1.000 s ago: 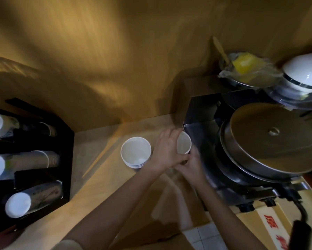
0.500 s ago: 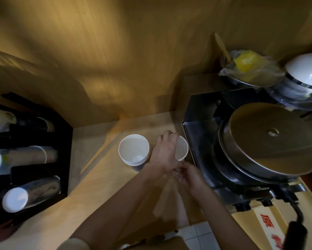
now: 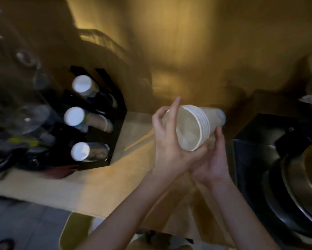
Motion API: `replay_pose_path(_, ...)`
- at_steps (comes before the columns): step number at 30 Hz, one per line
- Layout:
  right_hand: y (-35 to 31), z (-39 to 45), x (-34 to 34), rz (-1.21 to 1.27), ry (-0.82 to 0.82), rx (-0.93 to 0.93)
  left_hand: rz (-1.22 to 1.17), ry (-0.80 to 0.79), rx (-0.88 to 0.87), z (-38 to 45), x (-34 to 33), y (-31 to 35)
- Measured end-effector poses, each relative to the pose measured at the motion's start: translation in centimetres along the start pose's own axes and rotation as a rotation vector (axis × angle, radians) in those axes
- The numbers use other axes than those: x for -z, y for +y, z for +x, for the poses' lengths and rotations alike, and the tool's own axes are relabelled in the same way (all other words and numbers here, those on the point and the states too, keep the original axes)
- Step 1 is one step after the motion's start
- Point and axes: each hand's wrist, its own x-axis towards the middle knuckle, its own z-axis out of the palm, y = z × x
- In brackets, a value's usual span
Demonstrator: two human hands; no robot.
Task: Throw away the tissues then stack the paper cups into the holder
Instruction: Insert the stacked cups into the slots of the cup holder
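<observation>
Head view: you've got the nested stack of white ribbed-rim paper cups tipped sideways above the pale wooden counter, left hand cupping its mouth, right hand gripping underneath. The black angular cup holder sits well left.

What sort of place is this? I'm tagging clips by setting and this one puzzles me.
Probably a drinks or snack counter in a small food shop. A black cup holder keeps three rows of paper cups, both hands hold a stack of paper cups, and a round metal cooking appliance sits on the wooden counter.
</observation>
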Motion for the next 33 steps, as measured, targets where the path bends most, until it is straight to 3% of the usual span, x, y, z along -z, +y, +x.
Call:
replay_pose_path(4,3.9,2.7,-3.4,-0.147,-0.277,-0.23,0.11,0.213,0.059,-1.2,4.9,-2.6)
replay_pose_path(11,11.3,5.8,-7.1,-0.332,-0.426,-0.355,0.134,0.339,0.268,-5.0,12.7,-7.1)
replay_pose_path(17,15.6,7.3,-9.6,-0.813,-0.438,-0.076,0.181,0.312,0.474,-6.9,18.0,-9.9)
replay_pose_path(22,19.4,8.3,-10.3,-1.12,-0.45,0.214,0.228,0.074,0.559,-7.0,21.6,-11.5)
replay_pose_path(27,22.1,10.0,-9.2,-1.269,-0.37,0.32,0.073,0.021,0.451,-6.4,24.5,-10.2)
replay_pose_path(33,22.9,10.6,-8.2,-1.363,-0.358,0.308,0.308,0.131,0.388,-4.9,25.1,-9.4)
